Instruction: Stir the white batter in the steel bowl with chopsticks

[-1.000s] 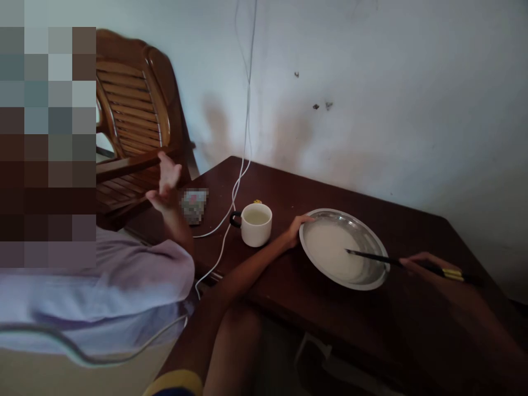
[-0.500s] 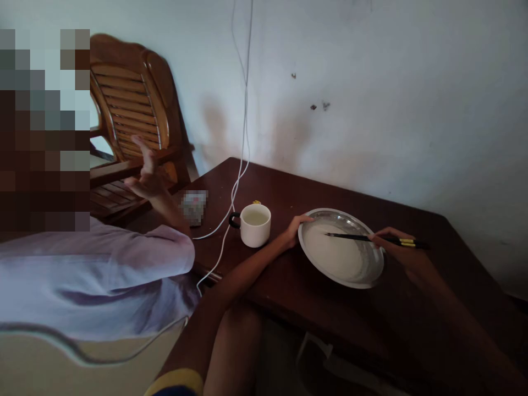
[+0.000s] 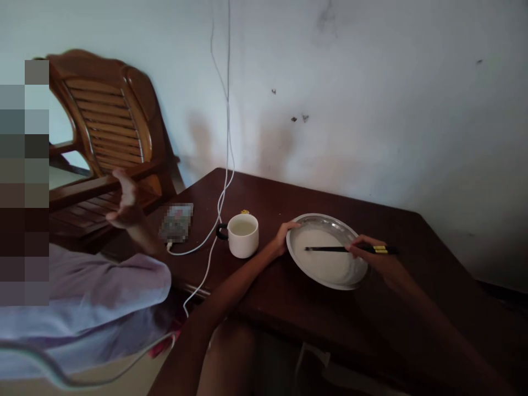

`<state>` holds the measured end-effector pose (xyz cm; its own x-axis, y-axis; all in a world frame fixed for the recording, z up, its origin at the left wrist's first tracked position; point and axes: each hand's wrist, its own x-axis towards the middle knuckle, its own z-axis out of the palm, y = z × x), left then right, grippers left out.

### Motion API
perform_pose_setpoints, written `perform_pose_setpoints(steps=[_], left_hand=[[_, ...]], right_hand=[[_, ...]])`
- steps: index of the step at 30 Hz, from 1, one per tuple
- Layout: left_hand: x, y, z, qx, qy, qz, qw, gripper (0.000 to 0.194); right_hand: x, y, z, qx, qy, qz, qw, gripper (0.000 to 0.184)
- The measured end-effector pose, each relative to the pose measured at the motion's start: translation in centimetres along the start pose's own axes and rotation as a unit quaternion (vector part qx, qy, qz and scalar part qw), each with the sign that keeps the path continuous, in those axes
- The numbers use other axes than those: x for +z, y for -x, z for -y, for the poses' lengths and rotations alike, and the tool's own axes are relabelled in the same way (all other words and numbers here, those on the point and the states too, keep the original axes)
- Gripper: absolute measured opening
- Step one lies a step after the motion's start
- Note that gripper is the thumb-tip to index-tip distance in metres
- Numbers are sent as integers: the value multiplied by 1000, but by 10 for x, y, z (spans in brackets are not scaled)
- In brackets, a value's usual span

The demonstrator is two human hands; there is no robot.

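Observation:
A round metal plate (image 3: 357,273) with a white liquid batter (image 3: 325,258) in it lies on the dark wooden table (image 3: 289,308). My left hand (image 3: 284,235) grips the plate's left rim. My right hand (image 3: 371,257) is closed on black chopsticks (image 3: 330,249) with yellow-banded ends, held level over the plate, tips pointing left above the batter.
A white mug (image 3: 242,235) with pale liquid stands left of the plate. A white cable (image 3: 223,187) hangs down the wall and runs across the table to a phone (image 3: 176,221). Another person in a pale shirt (image 3: 82,308) sits at left, one hand (image 3: 124,203) raised. A wooden chair (image 3: 107,137) stands behind.
My right hand has swung the chopsticks from the plate's right edge in over the batter, tips moving left. The other person's raised hand shifted left. The view panned a little.

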<state>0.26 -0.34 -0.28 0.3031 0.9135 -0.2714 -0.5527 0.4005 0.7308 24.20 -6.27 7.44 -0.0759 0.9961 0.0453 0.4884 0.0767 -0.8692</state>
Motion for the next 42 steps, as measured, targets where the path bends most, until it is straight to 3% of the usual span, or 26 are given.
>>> perform_pose_setpoints(steps=[4, 10, 13, 16, 19, 21, 25, 28, 30, 33, 35, 39, 42], left_hand=[[-1, 0, -1, 4, -7, 4, 1000, 31], [-1, -1, 0, -4, -15, -5, 1000, 31], [0, 0, 0, -14, -9, -6, 1000, 25], [1, 1, -1, -9, -2, -13, 1000, 24], [3, 1, -2, -12, 6, -12, 1000, 24], [4, 1, -2, -17, 5, -11, 1000, 22], [4, 1, -2, -8, 11, -12, 1000, 22], [4, 2, -2, -16, 19, -13, 1000, 24], [5, 2, -2, -18, 23, -18, 999, 27], [6, 3, -3, -16, 21, -26, 999, 30], [6, 3, -3, -20, 14, -29, 999, 29], [5, 2, -3, -20, 11, -29, 999, 28], [3, 1, -2, -23, 8, -20, 999, 28]], right_hand=[[-18, -17, -9, -2, 2, -46, 999, 61], [-62, 39, -27, 61, 50, -36, 996, 49], [-52, 51, -22, 62, 59, 6, 996, 46], [-24, 32, -13, 36, 37, 39, 998, 49], [-4, -1, -11, -6, 6, 6, 1000, 56], [-5, -18, -18, -12, -1, -33, 999, 56], [-38, -14, -42, 18, 22, -78, 997, 46], [-64, 18, -52, 78, 22, -90, 993, 44], [-69, 41, -49, 112, 20, -75, 991, 47], [-53, 57, -34, 102, 38, -21, 994, 48], [-34, 51, -22, 63, 40, 17, 997, 46], [-3, 13, -4, 4, 16, 43, 999, 47], [2, -15, -4, -11, 4, 18, 1000, 50]])
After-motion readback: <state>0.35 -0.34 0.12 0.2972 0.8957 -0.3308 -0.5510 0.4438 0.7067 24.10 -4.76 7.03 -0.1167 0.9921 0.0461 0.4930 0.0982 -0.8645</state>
